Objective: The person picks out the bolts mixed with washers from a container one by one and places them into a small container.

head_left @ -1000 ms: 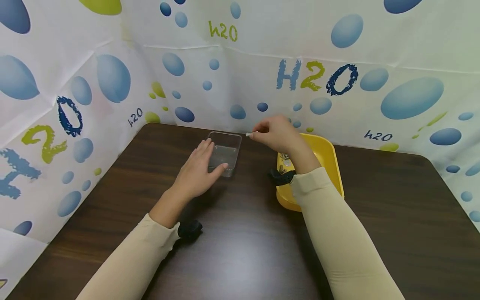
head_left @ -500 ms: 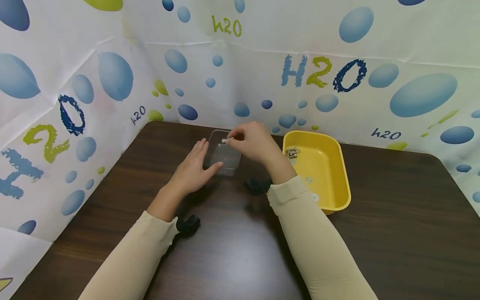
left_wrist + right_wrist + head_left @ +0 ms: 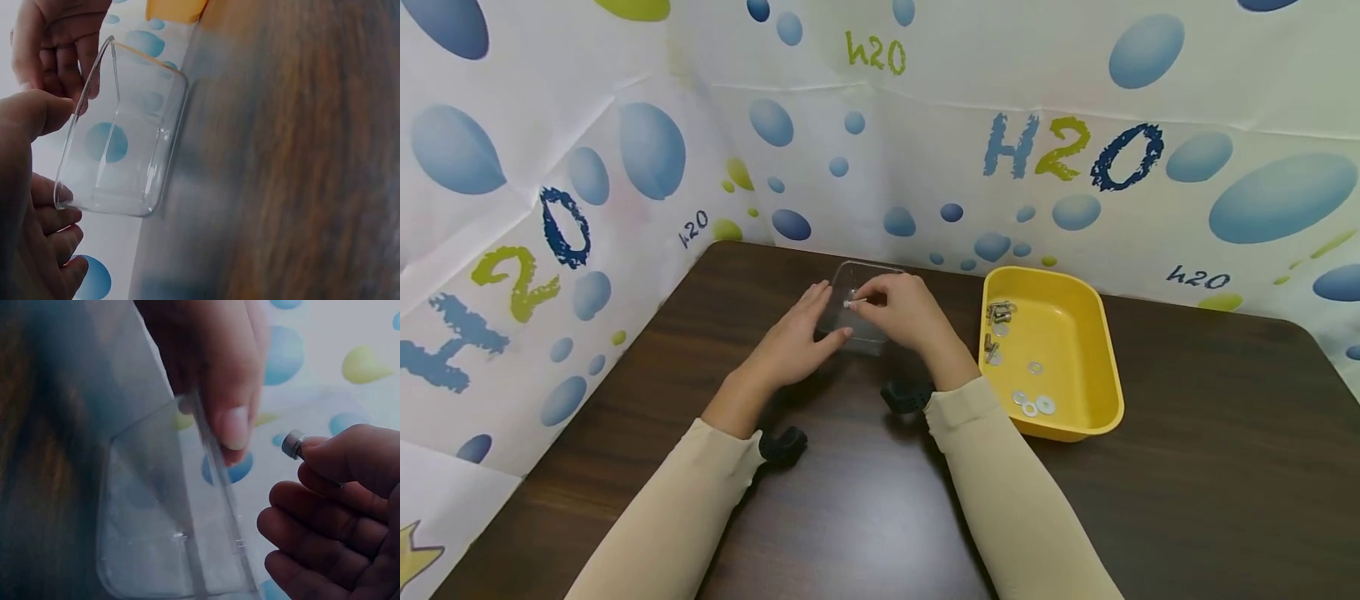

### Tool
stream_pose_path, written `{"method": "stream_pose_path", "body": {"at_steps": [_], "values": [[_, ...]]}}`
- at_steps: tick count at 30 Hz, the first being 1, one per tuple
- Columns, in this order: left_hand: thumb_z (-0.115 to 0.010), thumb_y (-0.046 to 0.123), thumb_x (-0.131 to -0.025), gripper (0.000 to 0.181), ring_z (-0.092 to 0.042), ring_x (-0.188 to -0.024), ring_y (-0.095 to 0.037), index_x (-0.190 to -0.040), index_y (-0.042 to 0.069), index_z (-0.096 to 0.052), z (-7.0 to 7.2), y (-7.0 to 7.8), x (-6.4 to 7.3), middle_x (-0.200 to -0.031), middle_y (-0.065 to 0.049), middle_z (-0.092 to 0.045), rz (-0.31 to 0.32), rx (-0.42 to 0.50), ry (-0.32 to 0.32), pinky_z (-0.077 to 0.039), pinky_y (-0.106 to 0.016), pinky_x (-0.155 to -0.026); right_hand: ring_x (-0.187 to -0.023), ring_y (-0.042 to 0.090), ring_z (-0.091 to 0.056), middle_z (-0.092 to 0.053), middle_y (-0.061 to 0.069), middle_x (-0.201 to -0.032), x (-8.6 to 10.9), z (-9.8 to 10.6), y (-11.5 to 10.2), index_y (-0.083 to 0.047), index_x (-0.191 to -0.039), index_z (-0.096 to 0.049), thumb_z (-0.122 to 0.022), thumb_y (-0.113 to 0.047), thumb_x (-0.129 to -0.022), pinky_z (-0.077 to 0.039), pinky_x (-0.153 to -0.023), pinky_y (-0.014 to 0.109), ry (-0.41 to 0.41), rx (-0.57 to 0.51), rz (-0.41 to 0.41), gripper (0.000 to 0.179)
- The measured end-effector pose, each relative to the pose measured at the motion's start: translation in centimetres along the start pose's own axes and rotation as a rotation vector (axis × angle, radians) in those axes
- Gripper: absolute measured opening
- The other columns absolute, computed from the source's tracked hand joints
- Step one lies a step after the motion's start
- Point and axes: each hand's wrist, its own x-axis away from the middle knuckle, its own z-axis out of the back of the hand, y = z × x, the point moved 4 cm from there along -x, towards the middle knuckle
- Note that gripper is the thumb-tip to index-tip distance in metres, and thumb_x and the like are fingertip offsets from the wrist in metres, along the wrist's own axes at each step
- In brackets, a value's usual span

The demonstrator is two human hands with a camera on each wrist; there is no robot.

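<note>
In the head view, a small clear plastic box (image 3: 859,340) stands toward the back of the dark table. My left hand (image 3: 786,346) lies along its left side, fingers straight and spread. The left wrist view shows that thumb and fingertips at the rim of the clear box (image 3: 125,162). Over the box, my right hand (image 3: 906,312) pinches a small silver bolt (image 3: 291,444) between thumb and index finger. The bolt's round cylindrical head sticks out past the thumb, while the fingers hide most of its shank. The other right fingers are loosely bent below it.
Right of the box is a yellow tub (image 3: 1067,342). Several bolts (image 3: 1000,313) lie along its left wall, with flat washers (image 3: 1045,405) scattered toward its front. A white patterned sheet (image 3: 925,150) rises behind the table's back edge.
My right hand has moved left with the bolt, from beside the tub to over the clear box, uncovering the tub's contents. The left hand stays at the box. The head view has turned slightly.
</note>
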Motion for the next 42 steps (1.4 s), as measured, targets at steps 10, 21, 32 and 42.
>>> {"method": "stream_pose_path", "body": {"at_steps": [10,21,32,42], "values": [[-0.043,0.044,-0.103,0.072,-0.007,-0.154,-0.024,-0.157,0.006,-0.018,0.0,-0.4,-0.2,-0.166,-0.008,-0.012,-0.001,0.005,0.0,-0.017,-0.053,-0.121,-0.089,0.013,-0.065,-0.073,0.0,-0.1,-0.1,-1.4,0.6,-0.013,-0.102,-0.077,-0.066,-0.023,-0.095,-0.055,-0.083,0.03,0.012,0.078,0.031,0.017],[-0.04,0.045,-0.103,0.071,-0.004,-0.154,-0.021,-0.158,0.006,-0.016,0.0,-0.5,-0.2,-0.167,-0.004,-0.007,-0.003,0.016,-0.01,-0.017,-0.052,-0.121,-0.087,0.014,-0.065,-0.073,0.001,-0.099,-0.3,-2.5,0.3,-0.012,-0.102,-0.076,-0.065,-0.026,-0.095,-0.056,-0.083,0.033,-0.065,0.211,0.03,0.02],[-0.041,0.037,-0.104,0.066,-0.006,-0.154,-0.022,-0.157,0.005,-0.018,-0.3,-0.6,-0.3,-0.166,-0.005,-0.009,-0.007,0.016,-0.013,-0.017,-0.05,-0.122,-0.068,0.014,-0.057,-0.066,0.0,-0.079,-0.3,-3.2,0.5,-0.012,-0.086,-0.073,-0.062,-0.031,-0.096,-0.048,-0.063,0.028,-0.111,0.273,0.059,0.025],[-0.041,0.033,-0.104,0.064,-0.008,-0.153,-0.024,-0.157,0.003,-0.019,-0.1,-0.8,-0.4,-0.166,-0.011,-0.012,-0.03,0.022,-0.007,-0.016,-0.05,-0.122,-0.071,0.015,-0.055,-0.064,0.001,-0.08,-0.3,-3.2,0.4,-0.011,-0.088,-0.072,-0.06,-0.032,-0.098,-0.047,-0.063,0.027,-0.16,0.23,0.069,0.027]]}}
